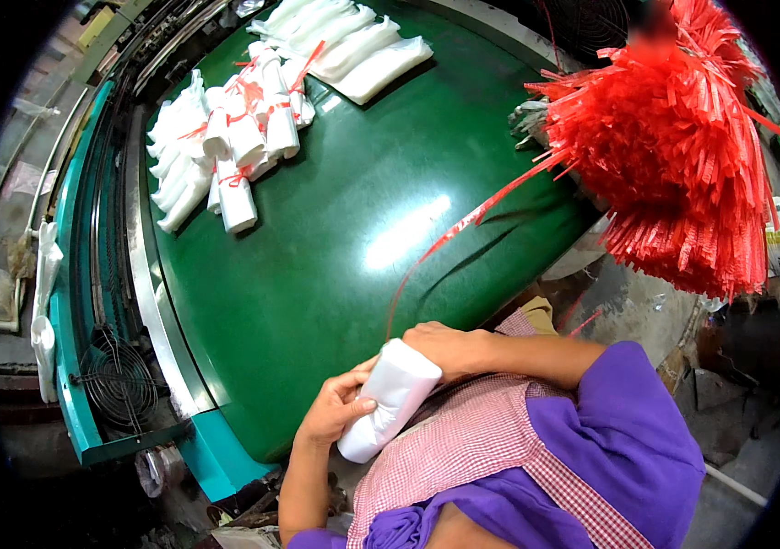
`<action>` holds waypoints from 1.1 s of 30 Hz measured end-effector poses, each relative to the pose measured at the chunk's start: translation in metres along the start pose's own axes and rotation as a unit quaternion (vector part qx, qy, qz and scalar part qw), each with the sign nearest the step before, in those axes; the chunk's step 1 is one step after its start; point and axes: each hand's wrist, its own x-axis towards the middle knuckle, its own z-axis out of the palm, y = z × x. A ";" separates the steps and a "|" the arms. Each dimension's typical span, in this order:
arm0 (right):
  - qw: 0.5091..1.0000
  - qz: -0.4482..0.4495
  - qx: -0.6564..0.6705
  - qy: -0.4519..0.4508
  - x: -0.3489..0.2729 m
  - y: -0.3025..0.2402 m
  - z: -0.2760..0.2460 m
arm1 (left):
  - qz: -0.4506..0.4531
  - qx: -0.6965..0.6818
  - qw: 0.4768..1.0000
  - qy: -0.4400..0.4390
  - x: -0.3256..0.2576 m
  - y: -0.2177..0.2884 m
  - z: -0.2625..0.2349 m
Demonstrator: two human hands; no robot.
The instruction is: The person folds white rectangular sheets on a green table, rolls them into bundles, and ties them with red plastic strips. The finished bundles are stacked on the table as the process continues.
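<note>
A folded bundle of white plastic bags (pixel 390 403) is held tilted in front of my apron, at the near edge of the green tabletop (pixel 298 302). My left hand (pixel 340 407) grips its left side, thumb across the front. Against the bundle's upper right side, my right hand (pixel 440 348) is curled, with its fingertips hidden. A thin red plastic strip (pixel 472 218) runs down from a large red bunch of strips (pixel 674 156) and disappears behind the bundle's top, between my hands. Whether my right fingers hold it is hidden.
Several rolled white bag bundles tied with red strips (pixel 248 128) lie piled at the far left of the table. Flat stacks of white bags (pixel 344 46) lie at the far edge. A teal machine frame (pixel 74 274) with a wire-guarded fan (pixel 117 377) borders the left side.
</note>
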 end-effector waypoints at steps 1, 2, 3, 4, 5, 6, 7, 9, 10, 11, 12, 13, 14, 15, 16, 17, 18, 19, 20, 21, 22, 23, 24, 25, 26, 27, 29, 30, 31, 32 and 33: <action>0.999 -0.036 0.030 0.015 -0.003 0.016 0.015 | 0.023 0.011 0.999 -0.030 0.007 0.004 0.004; 0.995 -0.073 0.056 0.027 -0.008 0.024 0.020 | 0.007 0.005 0.999 -0.039 0.013 0.008 0.008; 0.986 -0.059 0.153 -0.021 -0.020 -0.004 -0.005 | -0.006 0.001 0.999 -0.051 0.022 0.012 0.010; 0.985 -0.163 0.051 -0.005 -0.006 0.024 0.024 | -0.020 -0.003 0.998 -0.063 0.027 0.017 0.013; 0.992 -0.108 0.040 -0.044 -0.011 0.022 0.026 | 0.002 0.019 0.999 -0.044 0.029 0.023 0.018; 0.995 -0.046 0.032 -0.080 -0.019 0.009 0.020 | -0.029 0.068 0.997 0.000 0.027 0.029 0.013; 0.997 -0.075 0.030 -0.006 -0.021 0.008 0.024 | 0.008 0.052 0.999 0.009 0.029 0.033 0.011; 0.992 -0.006 -0.056 -0.115 -0.021 0.011 0.014 | 0.081 0.061 0.993 0.053 0.024 0.040 0.002; 0.991 -0.002 -0.084 -0.102 -0.025 0.001 0.005 | 0.119 0.085 0.984 0.099 0.014 0.045 -0.003; 0.990 -0.031 -0.114 -0.081 -0.029 -0.003 -0.005 | 0.150 0.070 0.977 0.134 0.006 0.049 -0.007; 0.988 -0.025 -0.128 -0.083 -0.031 -0.006 -0.013 | 0.178 0.055 0.968 0.170 0.002 0.053 -0.011; 0.986 -0.021 -0.144 -0.078 -0.032 -0.008 -0.018 | 0.203 0.050 0.963 0.172 0.000 0.057 -0.014; 0.984 -0.016 -0.160 -0.074 -0.034 -0.010 -0.023 | 0.228 0.045 0.957 0.175 0.003 0.061 -0.014; 0.985 -0.029 -0.156 -0.070 -0.033 -0.009 -0.023 | 0.240 0.035 0.951 0.194 0.006 0.064 -0.010; 0.985 -0.042 -0.151 -0.066 -0.031 -0.009 -0.020 | 0.251 0.058 0.946 0.199 0.013 0.063 -0.012; 0.986 -0.055 -0.147 -0.062 -0.030 -0.008 -0.018 | 0.263 0.080 0.940 0.204 0.022 0.063 -0.018; 0.984 -0.097 -0.145 -0.030 -0.029 -0.007 -0.017 | 0.275 0.103 0.932 0.212 0.029 0.064 -0.022; 0.980 -0.138 -0.143 0.002 -0.027 -0.006 -0.016 | 0.264 0.168 0.921 0.231 0.037 0.069 -0.021; 0.973 -0.179 -0.142 0.034 -0.025 -0.005 -0.016 | 0.248 0.237 0.909 0.235 0.041 0.070 -0.028; 0.953 -0.248 -0.145 0.100 -0.021 -0.008 -0.021 | 0.235 0.304 0.893 0.235 0.044 0.071 -0.038; 0.925 -0.307 -0.152 0.165 -0.018 -0.012 -0.027 | 0.222 0.367 0.874 0.227 0.053 0.069 -0.038; 0.939 -0.302 -0.105 0.127 -0.014 -0.014 -0.031 | 0.184 0.392 0.876 0.214 0.055 0.067 -0.036; 0.950 -0.296 -0.055 0.087 -0.007 -0.015 -0.033 | 0.162 0.373 0.894 0.186 0.059 0.060 -0.037; 0.942 -0.329 -0.015 0.069 0.002 -0.017 -0.033 | 0.105 0.379 0.905 0.165 0.064 0.055 -0.036; 0.964 -0.261 0.053 -0.021 0.013 -0.015 -0.034 | 0.045 0.386 0.909 0.148 0.067 0.051 -0.032; 0.964 -0.234 0.125 0.032 0.021 -0.012 -0.033 | 0.035 0.405 0.905 0.122 0.072 0.049 -0.018; 0.928 -0.145 0.324 0.114 0.046 0.002 -0.031 | 0.144 0.548 0.811 0.144 0.081 0.034 -0.021; 0.881 -0.080 0.446 0.139 0.058 0.016 -0.030 | 0.179 0.592 0.760 0.200 0.081 0.028 -0.013; 0.880 -0.009 0.459 0.125 0.059 0.021 -0.042 | 0.278 0.619 0.715 0.167 0.080 0.036 0.008; 0.886 0.026 0.452 0.097 0.063 0.030 -0.041 | 0.325 0.582 0.724 0.175 0.082 0.023 -0.003; 0.934 0.025 0.344 0.092 0.061 0.027 -0.040 | 0.302 0.419 0.831 0.208 0.080 0.020 -0.003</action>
